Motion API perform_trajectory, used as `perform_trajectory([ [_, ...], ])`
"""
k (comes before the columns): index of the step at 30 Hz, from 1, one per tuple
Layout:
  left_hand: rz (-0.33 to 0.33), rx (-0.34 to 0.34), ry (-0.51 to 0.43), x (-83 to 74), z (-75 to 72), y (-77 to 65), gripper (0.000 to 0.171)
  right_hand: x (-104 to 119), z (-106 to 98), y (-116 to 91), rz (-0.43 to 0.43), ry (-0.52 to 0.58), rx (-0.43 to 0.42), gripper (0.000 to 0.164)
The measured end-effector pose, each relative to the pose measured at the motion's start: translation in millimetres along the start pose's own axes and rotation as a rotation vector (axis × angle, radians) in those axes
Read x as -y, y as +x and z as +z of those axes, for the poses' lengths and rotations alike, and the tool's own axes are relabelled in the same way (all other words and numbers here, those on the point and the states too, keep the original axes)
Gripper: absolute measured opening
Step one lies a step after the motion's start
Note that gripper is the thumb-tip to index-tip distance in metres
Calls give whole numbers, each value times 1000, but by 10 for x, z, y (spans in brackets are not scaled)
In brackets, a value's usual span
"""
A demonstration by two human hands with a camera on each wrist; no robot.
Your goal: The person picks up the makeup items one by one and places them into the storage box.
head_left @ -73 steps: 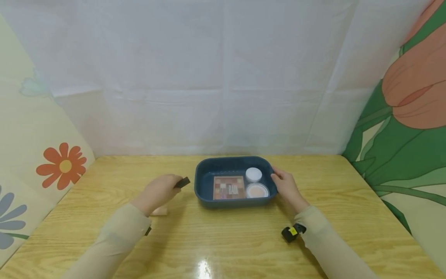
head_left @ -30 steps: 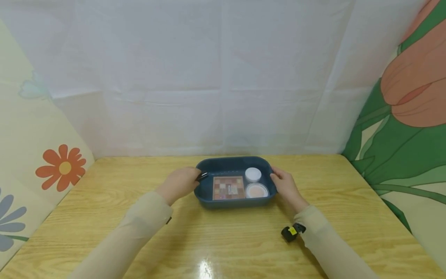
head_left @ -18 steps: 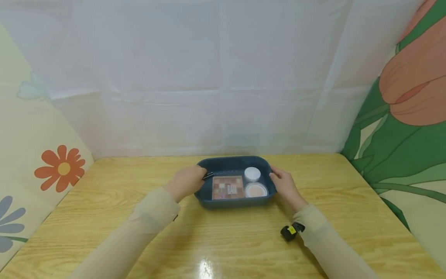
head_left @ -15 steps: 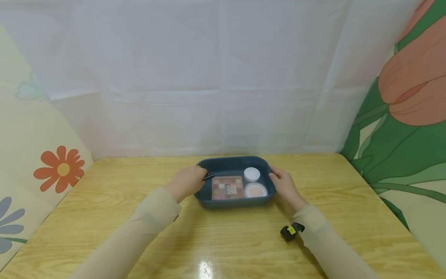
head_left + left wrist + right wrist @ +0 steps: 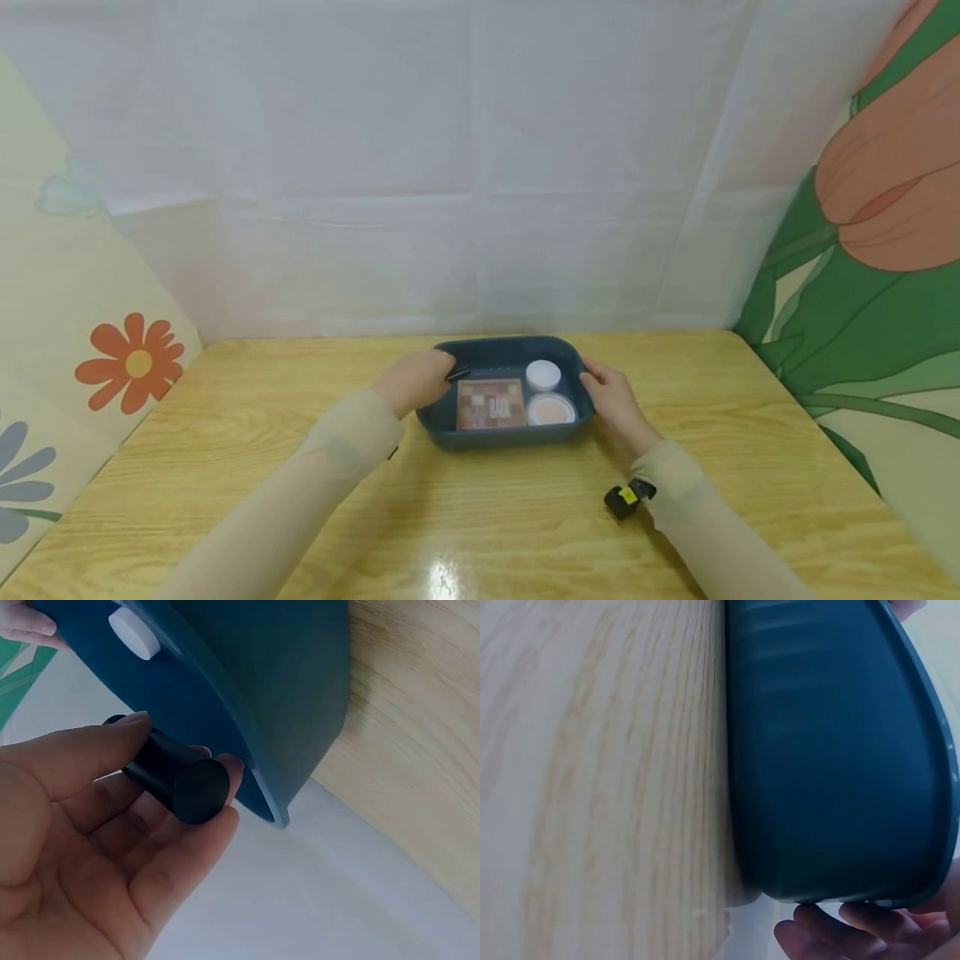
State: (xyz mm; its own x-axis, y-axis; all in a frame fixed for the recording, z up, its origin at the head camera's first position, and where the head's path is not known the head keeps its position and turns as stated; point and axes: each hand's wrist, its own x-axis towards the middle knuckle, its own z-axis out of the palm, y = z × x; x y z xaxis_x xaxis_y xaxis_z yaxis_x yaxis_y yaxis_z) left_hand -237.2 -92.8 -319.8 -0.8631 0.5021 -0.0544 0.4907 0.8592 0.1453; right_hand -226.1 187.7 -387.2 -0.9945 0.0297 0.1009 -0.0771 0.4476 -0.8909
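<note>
My left hand (image 5: 416,379) holds a short black cylindrical tube (image 5: 172,772) between thumb and fingers, over the left end of a dark blue plastic basin (image 5: 495,439). The tube's round flat end shows in the left wrist view. At the basin's other end my right hand (image 5: 615,404) grips the rim, thumb at the top and fingers against the outside wall. Inside the basin lie a square makeup palette (image 5: 491,404), a white round jar (image 5: 543,375) and, in front of it, a round container with a pinkish-beige centre (image 5: 552,409).
The basin stands on a wood-grain table (image 5: 480,508) near its back edge. A white cloth (image 5: 480,167) hangs behind, with flower-patterned panels on both sides. A small black device (image 5: 622,502) is worn at my right wrist.
My left hand has carried the black tube rightward from beside the basin to over its left end. A beige object earlier near the left wrist no longer shows. The right hand keeps its grip.
</note>
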Motion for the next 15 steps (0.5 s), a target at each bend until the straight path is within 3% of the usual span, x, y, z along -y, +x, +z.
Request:
perform_trajectory([
  [15, 31, 78, 29, 34, -8, 229, 10, -16, -3, -3, 0, 0, 1, 41],
])
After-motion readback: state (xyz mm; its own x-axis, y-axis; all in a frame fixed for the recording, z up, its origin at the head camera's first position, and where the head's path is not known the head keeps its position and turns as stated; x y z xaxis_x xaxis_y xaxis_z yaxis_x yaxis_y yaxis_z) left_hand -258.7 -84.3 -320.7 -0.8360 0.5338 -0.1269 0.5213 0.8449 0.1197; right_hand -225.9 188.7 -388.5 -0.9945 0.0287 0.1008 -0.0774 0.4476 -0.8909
